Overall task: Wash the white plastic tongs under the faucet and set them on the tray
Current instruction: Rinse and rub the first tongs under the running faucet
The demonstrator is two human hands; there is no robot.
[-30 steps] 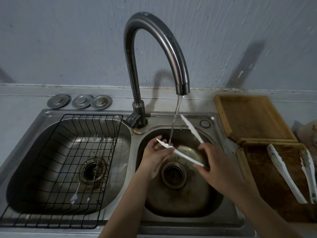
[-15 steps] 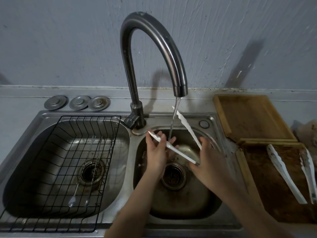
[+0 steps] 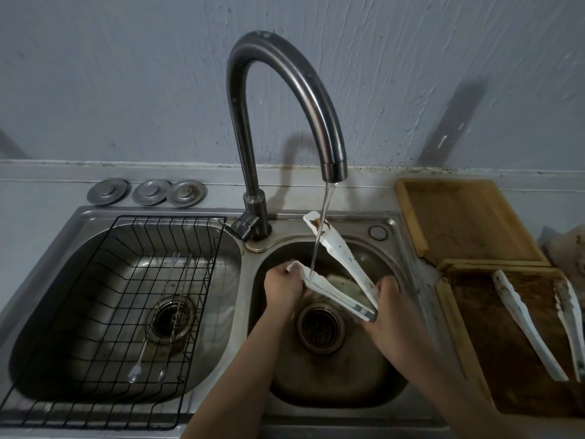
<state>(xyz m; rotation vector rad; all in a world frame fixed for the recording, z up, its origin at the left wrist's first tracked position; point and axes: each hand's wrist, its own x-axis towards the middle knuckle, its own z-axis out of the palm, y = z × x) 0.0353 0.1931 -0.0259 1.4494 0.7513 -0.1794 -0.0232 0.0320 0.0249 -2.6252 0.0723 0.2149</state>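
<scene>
Brushed dark metal on the faucet [image 3: 286,90], a dull sheen along its curve. The sink [image 3: 342,384] is stainless steel, scuffed and stained brown around the drain. White plastic tongs [image 3: 340,258], smooth, smeared with brown spots. Black coated wire on the rack [image 3: 104,312], thin and glossy. Three shiny metal plugs [image 3: 147,192]. The tray [image 3: 468,217] is bare wood, matt and worn. The wall [image 3: 126,74] shows rough, streaky paint.
</scene>
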